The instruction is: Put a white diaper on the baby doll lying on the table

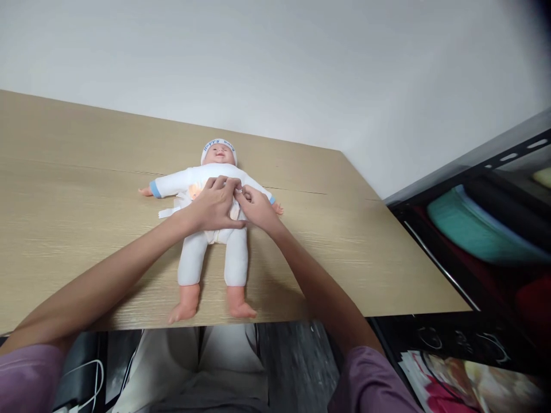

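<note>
A baby doll [193, 258] in a white suit with blue cuffs and a printed white cap lies on its back, feet toward me. A white diaper [217, 236] is around its hips, with a loose white tab [166, 213] sticking out at the left. My left hand [217, 203] lies across the diaper's front, thumb stretched out and fingers apart and slightly bent. Beside it, my right hand [255, 205] is closed in a pinch at the diaper's right edge. Its fingertips touch near my left fingers, and the bit they pinch is mostly hidden.
The doll rests on a wooden table [336, 246] against a pale wall [258, 63]. To the right stands a black rack [430, 229] holding a teal item [469, 229]. Below it is a colourful printed bag [482, 378]. A white cable [98, 378] hangs at the lower left.
</note>
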Demonstrator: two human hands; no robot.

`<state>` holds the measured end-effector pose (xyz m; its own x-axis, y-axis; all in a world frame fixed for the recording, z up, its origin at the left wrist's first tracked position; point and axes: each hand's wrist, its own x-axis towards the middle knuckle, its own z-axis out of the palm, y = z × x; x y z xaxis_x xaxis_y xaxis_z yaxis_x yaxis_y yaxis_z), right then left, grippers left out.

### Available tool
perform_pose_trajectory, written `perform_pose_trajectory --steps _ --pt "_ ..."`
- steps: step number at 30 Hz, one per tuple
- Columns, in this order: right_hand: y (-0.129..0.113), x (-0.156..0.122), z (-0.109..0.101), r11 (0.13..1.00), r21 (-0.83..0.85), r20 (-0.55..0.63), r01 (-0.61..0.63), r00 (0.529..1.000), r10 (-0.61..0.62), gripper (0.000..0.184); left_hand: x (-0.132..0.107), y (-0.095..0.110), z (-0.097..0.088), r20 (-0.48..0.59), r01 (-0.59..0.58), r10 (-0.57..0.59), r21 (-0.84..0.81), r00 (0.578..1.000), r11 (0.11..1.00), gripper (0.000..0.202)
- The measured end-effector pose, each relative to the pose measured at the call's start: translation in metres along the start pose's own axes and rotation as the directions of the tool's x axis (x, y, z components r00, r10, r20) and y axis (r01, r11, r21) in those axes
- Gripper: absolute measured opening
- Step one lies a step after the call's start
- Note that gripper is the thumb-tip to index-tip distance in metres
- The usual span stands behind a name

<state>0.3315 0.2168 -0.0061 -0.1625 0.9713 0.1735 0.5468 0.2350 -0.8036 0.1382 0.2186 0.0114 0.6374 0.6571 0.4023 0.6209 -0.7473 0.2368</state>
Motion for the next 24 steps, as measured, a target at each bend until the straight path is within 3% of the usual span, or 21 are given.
perform_pose_trajectory --steps 2,5,8,11,13,16,18,20,22,24 --pt "-0.004 -0.011 0.004 0.999 0.010 -0.048 0.039 0.998 -0.038 0.031 -0.001 -0.001 0.000 -0.010 0.009 -0.010 -0.030 1.000 0.999 0.079" --pt "-0.005 -0.035 0.006 0.967 -0.088 -0.174 0.237 0.953 -0.249 0.036 -0.002 -0.005 0.001 -0.005 0.014 -0.014 -0.100 1.000 0.995 0.081" --pt "-0.001 -0.053 0.008 0.906 -0.145 -0.125 0.398 0.901 -0.416 0.046 -0.003 -0.010 0.000 -0.003 0.017 -0.018 -0.221 1.000 0.975 0.093" --pt "0.007 -0.057 0.010 0.882 -0.096 -0.022 0.461 0.885 -0.465 0.056 -0.002 -0.013 -0.004 -0.006 0.011 -0.015 -0.363 1.000 0.932 0.102" --pt "0.011 -0.057 0.012 0.876 -0.079 -0.013 0.477 0.878 -0.479 0.059 0.000 -0.014 -0.010 -0.008 0.004 -0.008 -0.459 1.000 0.889 0.104" --pt "0.012 -0.056 0.011 0.879 -0.013 -0.033 0.476 0.879 -0.476 0.060 -0.002 -0.017 -0.019 -0.111 0.020 -0.108 -0.599 0.988 0.800 0.081" --pt "0.009 -0.057 0.009 0.895 0.056 -0.056 0.443 0.896 -0.440 0.060 -0.011 -0.021 -0.023 -0.254 0.054 -0.276 -0.636 0.927 0.769 0.059" --pt "0.002 -0.059 0.006 0.914 0.095 -0.087 0.394 0.918 -0.387 0.061 -0.030 -0.029 -0.026 -0.360 0.155 -0.458 -0.624 0.813 0.766 0.044" --pt "-0.009 -0.059 0.003 0.926 0.073 -0.122 0.371 0.925 -0.361 0.061 -0.058 -0.038 -0.028 -0.363 0.305 -0.583 -0.590 0.727 0.748 0.038" --pt "-0.024 -0.057 0.001 0.918 0.005 -0.140 0.396 0.910 -0.391 0.058 -0.089 -0.046 -0.030 -0.282 0.456 -0.634 -0.497 0.720 0.738 0.038"
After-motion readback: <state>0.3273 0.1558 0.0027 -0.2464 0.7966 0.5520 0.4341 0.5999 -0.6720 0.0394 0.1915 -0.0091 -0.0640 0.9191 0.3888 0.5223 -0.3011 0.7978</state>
